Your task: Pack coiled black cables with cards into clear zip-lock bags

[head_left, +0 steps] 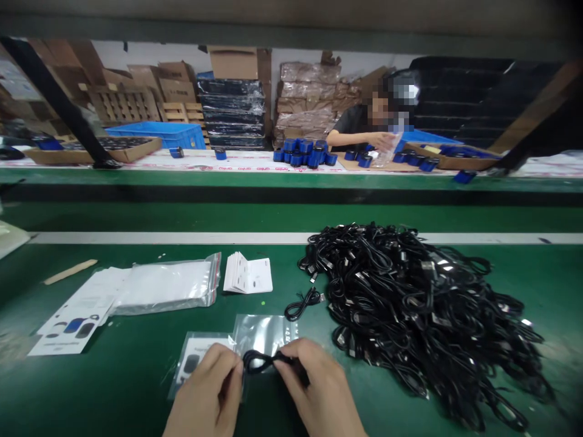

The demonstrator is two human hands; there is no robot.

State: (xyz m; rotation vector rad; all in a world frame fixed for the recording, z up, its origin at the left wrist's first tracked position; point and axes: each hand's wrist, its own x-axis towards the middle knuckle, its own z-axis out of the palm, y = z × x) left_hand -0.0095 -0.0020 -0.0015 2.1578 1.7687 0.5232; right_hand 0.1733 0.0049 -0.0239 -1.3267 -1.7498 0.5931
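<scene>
Between my two hands a small coiled black USB cable is held over the green bench. My right hand pinches the bundle at its right side. The fingers of my left hand are closed at the left end of its loop. Behind and below the cable lies a clear zip bag. Another clear bag with a printed card inside lies partly under my left hand. Another coiled cable rests just beyond my right hand, beside a large heap of black cables.
Leaflets, a pack of clear bags and folded booklets lie at left. A white strip crosses the bench. Across a raised shelf, a person handles a clear bag near blue devices.
</scene>
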